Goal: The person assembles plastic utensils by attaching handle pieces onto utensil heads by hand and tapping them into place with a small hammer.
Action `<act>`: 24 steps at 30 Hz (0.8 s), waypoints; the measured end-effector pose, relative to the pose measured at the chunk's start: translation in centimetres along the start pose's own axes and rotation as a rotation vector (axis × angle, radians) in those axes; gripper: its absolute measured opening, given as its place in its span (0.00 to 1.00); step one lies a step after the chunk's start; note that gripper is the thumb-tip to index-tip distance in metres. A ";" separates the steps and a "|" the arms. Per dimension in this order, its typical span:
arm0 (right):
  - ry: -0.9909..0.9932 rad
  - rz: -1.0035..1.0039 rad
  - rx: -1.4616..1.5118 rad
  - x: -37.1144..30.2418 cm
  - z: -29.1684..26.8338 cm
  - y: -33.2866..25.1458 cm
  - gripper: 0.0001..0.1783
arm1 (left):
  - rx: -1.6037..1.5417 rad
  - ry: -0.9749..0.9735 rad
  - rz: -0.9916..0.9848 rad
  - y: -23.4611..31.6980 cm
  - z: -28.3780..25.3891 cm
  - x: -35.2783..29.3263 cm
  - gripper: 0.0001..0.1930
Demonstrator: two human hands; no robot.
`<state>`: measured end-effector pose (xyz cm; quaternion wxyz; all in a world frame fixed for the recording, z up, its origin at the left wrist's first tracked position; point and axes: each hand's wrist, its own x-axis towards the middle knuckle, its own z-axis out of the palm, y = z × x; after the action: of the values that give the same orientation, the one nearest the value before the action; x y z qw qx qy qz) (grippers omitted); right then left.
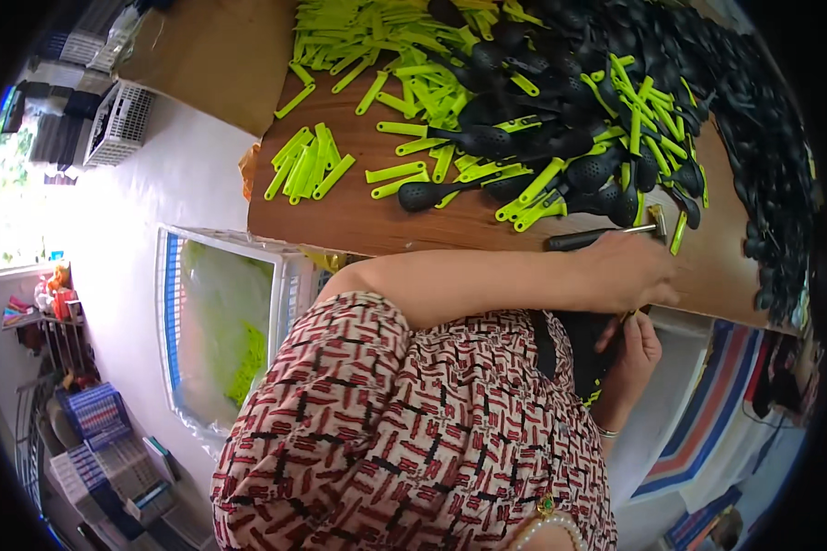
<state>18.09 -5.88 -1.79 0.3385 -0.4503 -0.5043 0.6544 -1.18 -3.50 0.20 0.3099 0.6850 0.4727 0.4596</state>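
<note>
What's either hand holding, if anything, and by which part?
Cannot be told. The right hand looks pinched, but anything within it is too small to make out; the left hand, just above it in view, is too blurred.

Lime-green handles (308, 165): flat, slim pcs w/ hanging hole; small loose pile at L of worktop (377, 225), big jumbled heap at far L. Black utensil heads (487, 140), some perforated, piled centre to far R; some w/ green handle on, lying flat at mixed angles, others w/o visible handle. Hammer (579, 241): dark grip, metal shaft, lying flat nr front edge, head to R, just beyond L hand (627, 271).
</note>
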 end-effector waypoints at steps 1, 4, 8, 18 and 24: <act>-0.036 -0.013 -0.034 0.0 0.7 -0.4 0.11 | 0.048 -0.041 0.078 0.0 -0.8 -1.4 0.13; -0.198 0.028 -0.238 0.1 1.5 -1.6 0.11 | 0.224 -0.107 0.028 0.0 -2.9 -4.9 0.13; -0.368 0.066 -0.429 -0.3 2.7 -3.4 0.12 | 0.353 -0.033 0.127 0.7 -4.5 -8.2 0.10; -0.338 -0.048 -0.990 -0.7 4.7 -4.0 0.06 | 0.332 -0.082 0.159 0.1 -6.7 -11.5 0.06; -0.411 -0.155 -1.196 -0.9 4.6 -4.4 0.11 | 0.316 -0.104 0.116 0.2 -6.3 -12.5 0.07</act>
<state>14.08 -7.17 3.07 -0.0290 -0.3889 -0.8684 0.3064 -8.53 -15.26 -1.37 0.1954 0.7741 0.4821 0.3607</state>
